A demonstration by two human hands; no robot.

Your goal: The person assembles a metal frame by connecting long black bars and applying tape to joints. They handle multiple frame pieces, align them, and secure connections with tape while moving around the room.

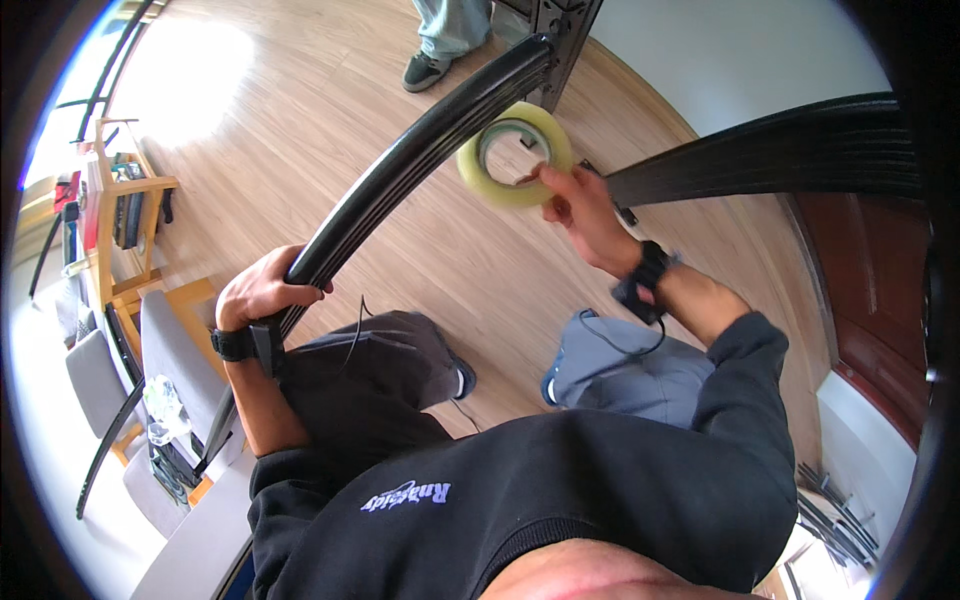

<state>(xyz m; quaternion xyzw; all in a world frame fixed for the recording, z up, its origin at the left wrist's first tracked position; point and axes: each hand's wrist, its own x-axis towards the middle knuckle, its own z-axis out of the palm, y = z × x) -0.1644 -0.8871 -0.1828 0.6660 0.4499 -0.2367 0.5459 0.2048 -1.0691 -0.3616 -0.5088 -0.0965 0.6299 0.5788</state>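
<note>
Pale wood-plank floor point(300, 110) below, left hand point(262, 290) grips the long black ribbed bar point(415, 150), right hand point(590, 220) pinches the translucent yellowish ring-shaped tape roll point(475, 165) just right of the bar, both in hand, no wrap visible on it yet.

Left grip point(262, 289) curled tight; right grip point(592, 222) extended farther forward, pinching.

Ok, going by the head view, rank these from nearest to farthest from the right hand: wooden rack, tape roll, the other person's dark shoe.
1. Tape roll: gripped in the right hand.
2. Dark shoe: on the floor, up and to the left.
3. Wooden rack: over at the far left.
</note>
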